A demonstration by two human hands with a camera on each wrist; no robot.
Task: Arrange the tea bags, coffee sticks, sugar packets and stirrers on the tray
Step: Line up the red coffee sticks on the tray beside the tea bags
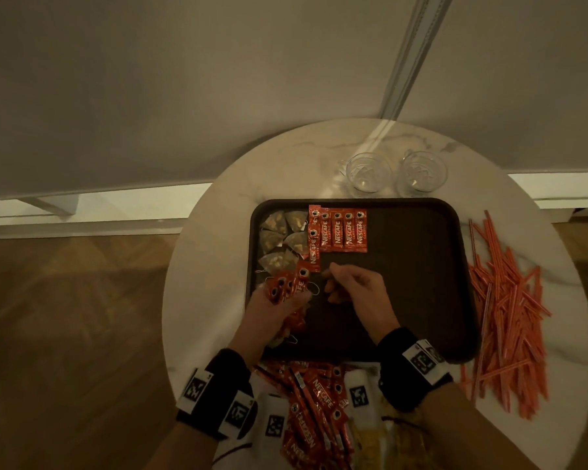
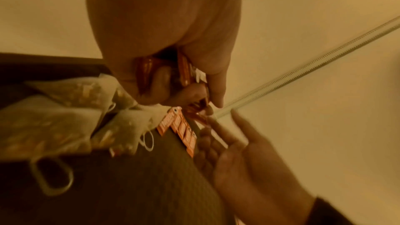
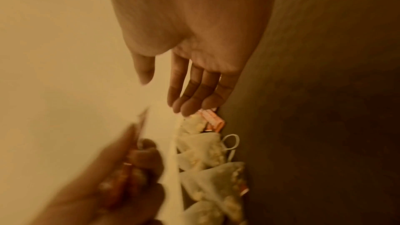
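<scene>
Head cam: left hand (image 1: 269,310) grips coffee sticks (image 1: 286,286) at tray (image 1: 421,266) edge, right hand (image 1: 357,286) relaxed, empty.

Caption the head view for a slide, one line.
Left hand grips a bunch of red coffee sticks over the dark rectangular tray; open right hand reaches toward them.

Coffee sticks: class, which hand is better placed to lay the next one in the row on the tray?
Right. The right hand is free beside the row of coffee sticks; the left hand grips the bundle.

Hotel-like room: marble table (image 1: 218,239), 2 glass cups (image 1: 369,171)
</scene>
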